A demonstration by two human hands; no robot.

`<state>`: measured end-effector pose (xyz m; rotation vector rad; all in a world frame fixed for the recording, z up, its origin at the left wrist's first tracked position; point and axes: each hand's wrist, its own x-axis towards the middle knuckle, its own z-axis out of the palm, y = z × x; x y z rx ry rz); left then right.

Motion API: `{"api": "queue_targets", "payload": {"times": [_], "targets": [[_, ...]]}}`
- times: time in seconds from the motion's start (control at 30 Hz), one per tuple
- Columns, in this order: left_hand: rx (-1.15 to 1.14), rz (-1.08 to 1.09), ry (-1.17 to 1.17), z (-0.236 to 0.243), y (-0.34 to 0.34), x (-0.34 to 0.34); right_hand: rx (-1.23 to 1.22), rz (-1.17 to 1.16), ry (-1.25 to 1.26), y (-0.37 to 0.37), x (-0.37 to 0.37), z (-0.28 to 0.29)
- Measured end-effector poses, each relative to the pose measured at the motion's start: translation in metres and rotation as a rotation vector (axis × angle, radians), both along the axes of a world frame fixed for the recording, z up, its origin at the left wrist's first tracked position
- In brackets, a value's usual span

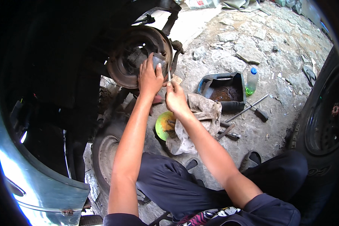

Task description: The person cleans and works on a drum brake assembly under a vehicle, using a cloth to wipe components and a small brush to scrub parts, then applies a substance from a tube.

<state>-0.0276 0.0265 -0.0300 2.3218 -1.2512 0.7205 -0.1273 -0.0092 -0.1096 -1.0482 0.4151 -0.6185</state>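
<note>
My left hand (151, 77) holds a grey rectangular metal piece (159, 57) against a rusty round brake plate (121, 69) in the wheel well, fingers bent over it. Just right of it, my right hand (174, 96) grips a slim metal tool (169, 73) that points up along the piece's edge; its tip is hard to make out. Beneath my right hand lie a soiled cloth (199, 109) and a green dish (162, 126) with orange-brown stuff in it.
A dark cut container (229, 103) with dirty liquid and a bottle (251, 81) stand right of the cloth. Crossed metal tools (260, 113) lie on the stone ground. A large tyre (305, 165) is at right, the vehicle's body (49, 192) at left, a wheel (103, 158) below the brake.
</note>
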Motion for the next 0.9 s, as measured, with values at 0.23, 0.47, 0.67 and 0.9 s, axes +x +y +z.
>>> {"api": "queue_targets", "payload": {"times": [0.23, 0.47, 0.67, 0.9], "targets": [[0.012, -0.031, -0.011, 0.002, 0.010, 0.005, 0.205, 0.218, -0.086, -0.059, 0.012, 0.034], [0.015, 0.003, 0.009, -0.001, 0.002, -0.003, -0.079, -0.051, -0.048, -0.002, 0.011, -0.015], [0.004, -0.031, 0.014, 0.000, 0.008, 0.002, 0.204, 0.179, -0.098, -0.050, 0.011, 0.027], [0.012, 0.019, 0.014, 0.000, 0.006, -0.001, -0.201, -0.054, 0.059, 0.009, -0.007, -0.003]]}}
